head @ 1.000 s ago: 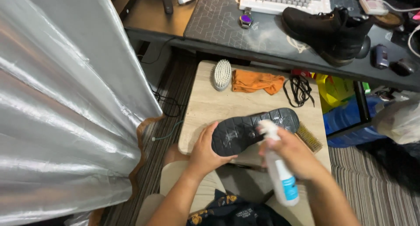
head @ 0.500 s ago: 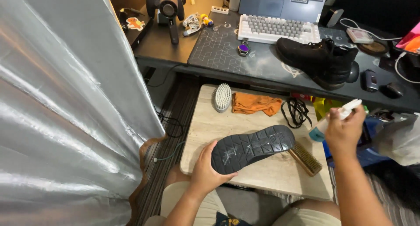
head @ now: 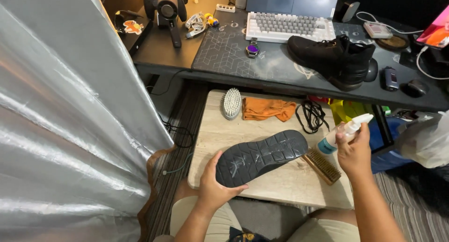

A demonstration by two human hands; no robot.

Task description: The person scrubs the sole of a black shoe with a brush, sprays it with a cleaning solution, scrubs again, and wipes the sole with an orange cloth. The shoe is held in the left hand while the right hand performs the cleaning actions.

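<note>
Since half a second ago, right hand (head: pixel 354 150) has carried the spray bottle (head: pixel 343 132) lower, beside the worktop (head: pixel 213 129), fingers clamped. Left hand (head: pixel 216 186) grips the shoe (head: pixel 262 156) sole-up on the worktop. Brushes lie untouched; scrubbing likely remains.
</note>
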